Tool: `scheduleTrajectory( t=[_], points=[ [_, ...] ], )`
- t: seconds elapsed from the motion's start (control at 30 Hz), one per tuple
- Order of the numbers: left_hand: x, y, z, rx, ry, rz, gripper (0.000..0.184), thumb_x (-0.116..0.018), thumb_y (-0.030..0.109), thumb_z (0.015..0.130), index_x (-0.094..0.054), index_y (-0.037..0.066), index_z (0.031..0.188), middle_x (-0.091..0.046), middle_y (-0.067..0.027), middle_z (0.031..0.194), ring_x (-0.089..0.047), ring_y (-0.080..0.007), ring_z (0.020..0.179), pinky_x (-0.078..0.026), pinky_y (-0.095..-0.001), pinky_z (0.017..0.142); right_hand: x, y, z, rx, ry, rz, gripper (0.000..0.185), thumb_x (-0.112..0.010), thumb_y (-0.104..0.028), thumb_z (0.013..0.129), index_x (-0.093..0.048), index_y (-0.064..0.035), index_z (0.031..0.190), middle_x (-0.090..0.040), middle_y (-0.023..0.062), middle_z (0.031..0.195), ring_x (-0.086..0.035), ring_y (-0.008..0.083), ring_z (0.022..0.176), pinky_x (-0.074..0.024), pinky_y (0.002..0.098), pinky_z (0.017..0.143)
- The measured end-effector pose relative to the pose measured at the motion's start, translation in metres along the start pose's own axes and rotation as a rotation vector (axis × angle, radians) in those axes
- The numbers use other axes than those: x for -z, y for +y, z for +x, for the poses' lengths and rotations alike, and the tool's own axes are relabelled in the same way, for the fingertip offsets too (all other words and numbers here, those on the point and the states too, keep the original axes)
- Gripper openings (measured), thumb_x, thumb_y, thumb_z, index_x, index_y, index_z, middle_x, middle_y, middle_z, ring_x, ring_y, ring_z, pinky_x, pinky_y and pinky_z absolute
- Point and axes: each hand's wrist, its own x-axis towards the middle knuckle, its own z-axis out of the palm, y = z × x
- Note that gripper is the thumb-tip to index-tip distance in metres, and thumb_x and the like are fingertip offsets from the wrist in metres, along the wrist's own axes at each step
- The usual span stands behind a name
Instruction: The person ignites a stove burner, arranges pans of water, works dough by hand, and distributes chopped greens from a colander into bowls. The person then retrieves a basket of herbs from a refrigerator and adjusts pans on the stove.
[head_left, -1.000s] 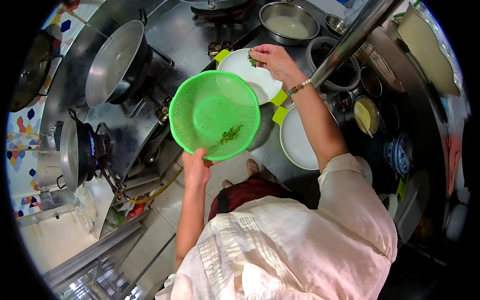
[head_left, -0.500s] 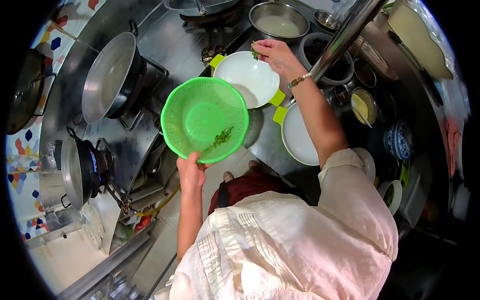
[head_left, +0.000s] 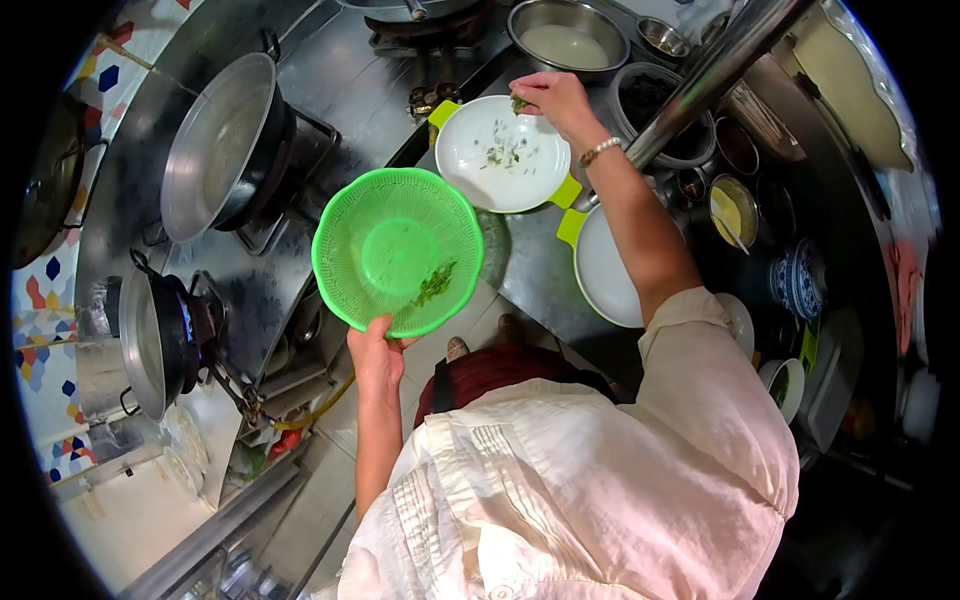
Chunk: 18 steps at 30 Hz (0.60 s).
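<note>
Greens [head_left: 519, 103] pinched in right hand [head_left: 557, 102] at far rim of white bowl [head_left: 465, 180], which lies nearward-left of those fingers, handles [head_left: 568, 191] slanting far-left to near-right; left hand [head_left: 376, 355], farther off, grips green colander [head_left: 390, 255] by its near rim.

There is 1 view, from a camera worn on the person's head, facing forward and steeply down. The wearer's shirt [head_left: 600, 470] fills much of the lower frame, very near the lens, with both forearms [head_left: 376, 455] stretching away from it. The green basket [head_left: 396, 255], at arm's length and left of centre, is seen from above into its bowl. Beyond it the steel tabletop [head_left: 530, 265] spreads upward, and a strip of floor [head_left: 482, 322] shows below. The lens is very wide: the wok [head_left: 222, 145] at left fits in, and black, curved borders close both sides.
</note>
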Motion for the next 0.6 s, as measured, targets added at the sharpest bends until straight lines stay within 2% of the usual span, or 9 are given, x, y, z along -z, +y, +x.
scheduleTrajectory(
  t=[0.07, 0.13, 0.27, 0.33, 0.37, 0.43, 0.47, 0.53, 0.6],
  points=[
    [0.004, -0.002, 0.001, -0.002, 0.01, -0.01, 0.05, -0.04, -0.005, 0.076, -0.029, -0.009, 0.124, -0.045, -0.024, 0.116, -0.057, -0.0386, 0.093, -0.056, -0.0498, 0.064, -0.001, 0.0, 0.002, 0.0, 0.01, 0.043, 0.016, -0.063, -0.007, 0.078, -0.063, 0.0061, 0.088, -0.062, 0.0093, 0.08, -0.06, 0.0133, 0.068, -0.0535, 0.0237, 0.063],
    [0.005, -0.004, 0.0, -0.002, 0.015, -0.015, 0.05, -0.04, -0.005, 0.076, -0.029, -0.009, 0.124, -0.045, -0.024, 0.116, -0.057, -0.0384, 0.092, -0.056, -0.0493, 0.064, -0.001, 0.001, 0.004, -0.048, 0.035, 0.348, 0.014, -0.063, -0.006, 0.078, -0.062, 0.0057, 0.087, -0.062, 0.0073, 0.076, -0.059, 0.0132, 0.064, -0.0527, 0.0244, 0.064],
    [0.005, -0.006, -0.001, -0.026, 0.005, -0.022, 0.049, -0.04, -0.004, 0.076, -0.029, -0.009, 0.123, -0.046, -0.024, 0.115, -0.058, -0.0379, 0.091, -0.056, -0.0484, 0.064, 0.002, 0.001, 0.0, -0.084, 0.051, 0.391, 0.014, -0.065, -0.006, 0.077, -0.062, 0.0045, 0.085, -0.061, 0.0054, 0.072, -0.057, 0.0127, 0.06, -0.0493, 0.0231, 0.06],
    [0.002, -0.006, -0.002, -0.029, 0.002, -0.02, 0.049, -0.04, -0.004, 0.076, -0.029, -0.009, 0.123, -0.046, -0.0239, 0.115, -0.058, -0.0379, 0.091, -0.057, -0.0479, 0.064, 0.004, 0.004, -0.001, -0.032, 0.013, 0.219, 0.013, -0.067, -0.008, 0.075, -0.063, 0.0019, 0.082, -0.061, 0.004, 0.07, -0.056, 0.0117, 0.059, -0.0447, 0.021, 0.055],
    [0.001, -0.006, -0.003, -0.032, -0.001, -0.017, 0.048, -0.04, -0.003, 0.076, -0.03, -0.009, 0.123, -0.046, -0.0239, 0.115, -0.058, -0.0378, 0.091, -0.057, -0.0473, 0.064, 0.004, 0.004, -0.002, -0.032, 0.014, 0.22, 0.013, -0.067, -0.008, 0.075, -0.063, 0.0019, 0.082, -0.061, 0.004, 0.07, -0.056, 0.0117, 0.059, -0.0447, 0.021, 0.055],
    [-0.001, -0.006, -0.003, -0.026, 0.003, -0.014, 0.048, -0.04, -0.003, 0.076, -0.03, -0.009, 0.123, -0.046, -0.0236, 0.115, -0.058, -0.0377, 0.091, -0.057, -0.0468, 0.063, 0.001, 0.002, -0.006, -0.01, 0.019, -0.008, 0.015, -0.068, -0.011, 0.073, -0.066, -0.0012, 0.084, -0.062, 0.0034, 0.067, -0.057, 0.01, 0.06, -0.0441, 0.0218, 0.055],
    [-0.002, -0.006, -0.003, -0.021, 0.009, -0.014, 0.048, -0.04, -0.003, 0.076, -0.03, -0.009, 0.123, -0.046, -0.0234, 0.115, -0.058, -0.0376, 0.091, -0.057, -0.0463, 0.062, 0.0, 0.0, -0.009, -0.009, 0.02, -0.006, 0.015, -0.068, -0.011, 0.073, -0.066, -0.0012, 0.084, -0.062, 0.0034, 0.067, -0.057, 0.01, 0.06, -0.0441, 0.0218, 0.055],
    [-0.006, -0.007, -0.005, -0.028, 0.023, -0.005, 0.047, -0.039, -0.003, 0.076, -0.031, -0.01, 0.121, -0.047, -0.0234, 0.113, -0.059, -0.0365, 0.089, -0.058, -0.0454, 0.061, -0.003, -0.006, -0.013, 0.09, 0.037, -0.31, 0.018, -0.067, -0.013, 0.073, -0.067, -0.0044, 0.089, -0.064, 0.0043, 0.067, -0.059, 0.0093, 0.061, -0.0464, 0.0238, 0.057],
    [-0.008, -0.009, -0.006, -0.036, 0.037, 0.004, 0.045, -0.038, -0.003, 0.076, -0.033, -0.01, 0.12, -0.048, -0.0234, 0.111, -0.06, -0.0354, 0.087, -0.058, -0.0445, 0.06, -0.002, 0.001, -0.008, 0.095, 0.011, -0.331, 0.02, -0.066, -0.014, 0.073, -0.067, -0.0049, 0.091, -0.064, 0.005, 0.067, -0.06, 0.0098, 0.061, -0.0472, 0.0244, 0.057]
  ],
)
